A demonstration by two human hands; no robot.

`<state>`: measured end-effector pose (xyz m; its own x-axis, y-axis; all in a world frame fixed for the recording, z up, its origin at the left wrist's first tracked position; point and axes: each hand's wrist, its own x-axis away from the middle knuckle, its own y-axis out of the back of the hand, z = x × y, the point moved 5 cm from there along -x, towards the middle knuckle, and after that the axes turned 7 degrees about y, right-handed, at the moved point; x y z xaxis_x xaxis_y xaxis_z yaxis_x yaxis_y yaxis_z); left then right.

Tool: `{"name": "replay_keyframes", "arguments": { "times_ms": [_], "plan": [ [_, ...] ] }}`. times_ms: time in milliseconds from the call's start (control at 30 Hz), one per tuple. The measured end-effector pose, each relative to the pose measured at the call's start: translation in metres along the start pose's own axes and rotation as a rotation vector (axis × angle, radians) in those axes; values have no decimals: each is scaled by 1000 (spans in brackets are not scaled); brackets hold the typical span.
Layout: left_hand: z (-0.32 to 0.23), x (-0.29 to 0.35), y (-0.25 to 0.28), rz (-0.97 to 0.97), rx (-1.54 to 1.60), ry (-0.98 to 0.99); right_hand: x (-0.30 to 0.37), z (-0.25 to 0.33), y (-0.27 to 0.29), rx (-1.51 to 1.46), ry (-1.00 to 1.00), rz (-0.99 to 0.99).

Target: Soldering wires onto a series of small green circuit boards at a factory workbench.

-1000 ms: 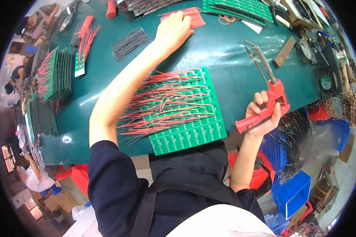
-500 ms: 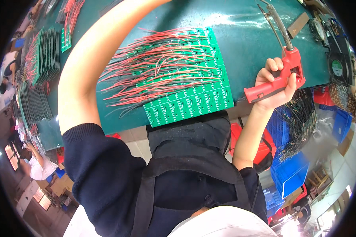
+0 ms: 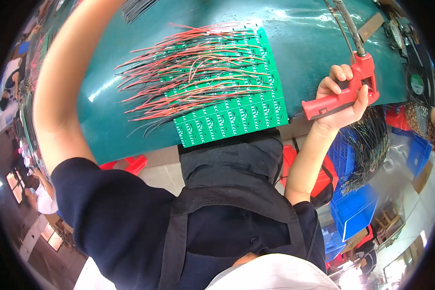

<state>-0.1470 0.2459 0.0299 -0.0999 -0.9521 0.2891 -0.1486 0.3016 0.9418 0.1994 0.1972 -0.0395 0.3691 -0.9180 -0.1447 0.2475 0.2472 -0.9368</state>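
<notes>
My right hand (image 3: 347,115) is wrapped round the red handle of a soldering gun (image 3: 365,72), whose metal barrel points up and away past the top edge. Its tip is out of the picture. Left of it, a green circuit board panel (image 3: 237,113) lies on the table near the front edge. Many red and black wires (image 3: 193,79) run across the panel in rows and stick out over its left side. My left forearm (image 3: 65,72) reaches far forward on the left, and my left hand is beyond the top edge.
The green tabletop (image 3: 116,130) carries a bundle of dark wires (image 3: 137,9) at the far side. A small fan (image 3: 414,83) stands at the right. Below the table's right end are blue crates (image 3: 355,212) and a hanging bunch of dark wires (image 3: 372,150). Other people are at the far left.
My left arm has swung outward to the left, uncovering tabletop and a dark wire bundle at the far side. My right hand keeps its grip on the soldering gun, slightly lower in view.
</notes>
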Motion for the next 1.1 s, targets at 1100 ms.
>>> {"name": "replay_keyframes", "arguments": {
  "times_ms": [1100],
  "plan": [
    [-167,220,-33,38,-229,128,-2,-1,1,-55,-79,19]
  ]
}}
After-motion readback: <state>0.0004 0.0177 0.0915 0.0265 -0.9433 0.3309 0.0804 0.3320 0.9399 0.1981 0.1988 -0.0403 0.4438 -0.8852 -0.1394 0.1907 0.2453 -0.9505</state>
